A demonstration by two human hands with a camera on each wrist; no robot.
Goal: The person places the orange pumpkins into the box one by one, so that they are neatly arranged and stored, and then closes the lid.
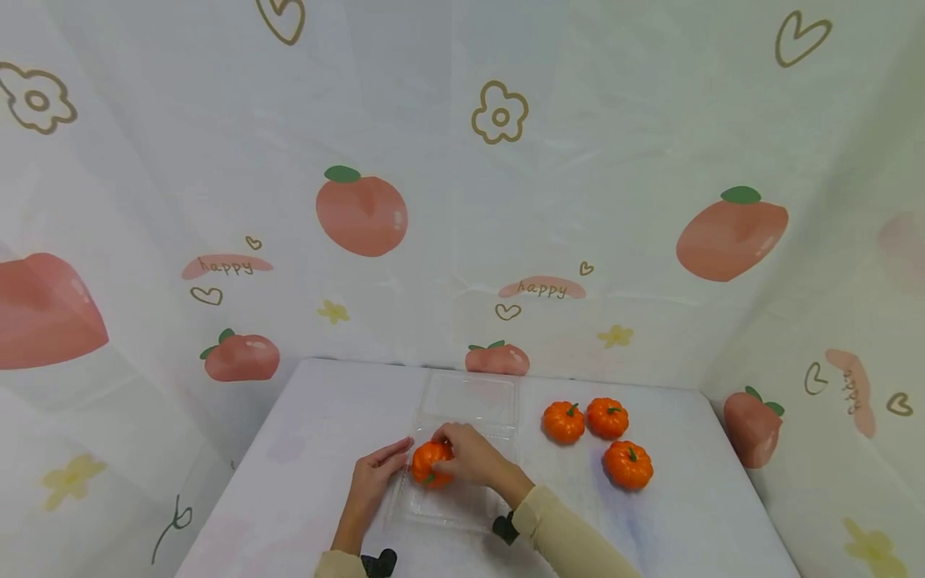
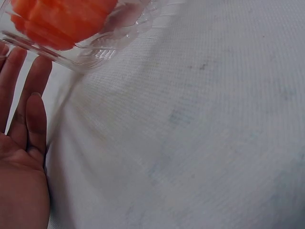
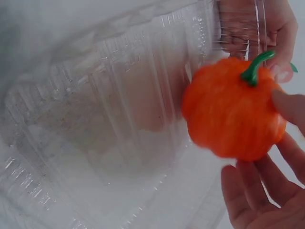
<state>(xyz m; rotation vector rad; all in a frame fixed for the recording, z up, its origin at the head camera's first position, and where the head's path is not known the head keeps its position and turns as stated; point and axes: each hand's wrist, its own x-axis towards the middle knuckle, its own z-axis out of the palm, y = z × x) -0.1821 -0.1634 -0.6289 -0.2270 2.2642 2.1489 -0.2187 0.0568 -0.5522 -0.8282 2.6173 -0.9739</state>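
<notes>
A small orange toy pumpkin with a green stem is over the left part of a clear plastic clamshell box. My right hand holds it between thumb and fingers, and in the right wrist view the pumpkin is tilted with its stem upward. At the box's left side is my left hand, its fingers nearly straight and lying right at the wall. The left wrist view shows the orange of the pumpkin through the clear plastic, above the left fingers.
The box's lid lies folded back toward the rear of the white-covered table. To the right of the box stand three more orange pumpkins. A printed cloth backdrop rises behind and at both sides.
</notes>
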